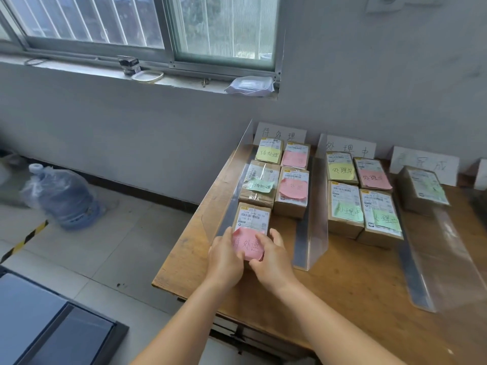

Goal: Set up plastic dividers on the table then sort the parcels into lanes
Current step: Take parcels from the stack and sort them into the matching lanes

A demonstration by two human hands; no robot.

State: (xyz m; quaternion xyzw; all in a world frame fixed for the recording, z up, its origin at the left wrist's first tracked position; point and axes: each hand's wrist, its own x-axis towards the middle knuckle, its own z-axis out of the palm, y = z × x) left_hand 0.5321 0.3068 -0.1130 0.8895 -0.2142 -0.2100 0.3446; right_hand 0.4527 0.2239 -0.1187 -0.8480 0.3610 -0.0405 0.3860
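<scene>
Near the table's (pixel 184 262) front-left edge, we are gripping a pink-noted parcel (pixel 251 227) with our left hand (pixel 225 260) and right hand (pixel 274 262), fingers curled round it, just beside the left divider (pixel 229 180), with bare tabletop stretching rightward.

Counter (pixel 350 283): bare wood, matt, worn grain. Dividers (pixel 315 206): clear glossy plastic, slightly scuffed; parcels (pixel 291 192): brown matt cardboard with white paper labels and pastel paper notes, one (pixel 259 184) wrapped in shiny clear tape. Floor (pixel 110 248): smooth pale tile; window frame (pixel 168 30): dull metal.
</scene>
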